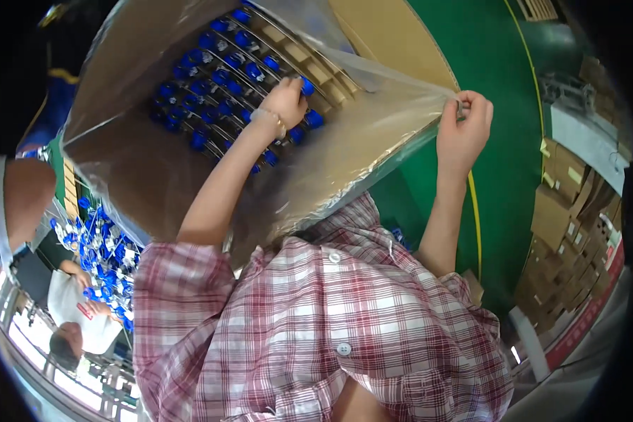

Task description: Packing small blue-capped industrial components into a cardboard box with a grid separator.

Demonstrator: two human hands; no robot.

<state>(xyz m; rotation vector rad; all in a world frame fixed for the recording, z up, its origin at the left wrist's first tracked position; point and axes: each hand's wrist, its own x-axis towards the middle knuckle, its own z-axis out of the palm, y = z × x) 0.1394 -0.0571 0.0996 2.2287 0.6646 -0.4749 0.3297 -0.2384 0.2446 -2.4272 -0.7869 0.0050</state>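
Observation:
A large cardboard box point(387, 28) with a clear plastic liner point(373, 133) stands open in front of me. Inside it, blue round-ended parts point(221, 74) with thin metal rods lie in rows, beside a cardboard divider grid point(299, 53). My left hand point(286, 102) reaches down into the box, its fingers closed round a blue round-ended part point(307, 86) at the right side of the rows. The fingertips are partly hidden. At the box's right corner my right hand point(465, 130) pinches the edge of the liner, thumb against fingers.
At left, more blue parts point(105, 260) with white pieces are heaped beside another person point(84, 309) in a light top. A second person's head point(28, 190) is close at the left. Stacked cartons point(559, 232) stand at right, past a yellow line point(475, 218) on the green floor point(496, 176).

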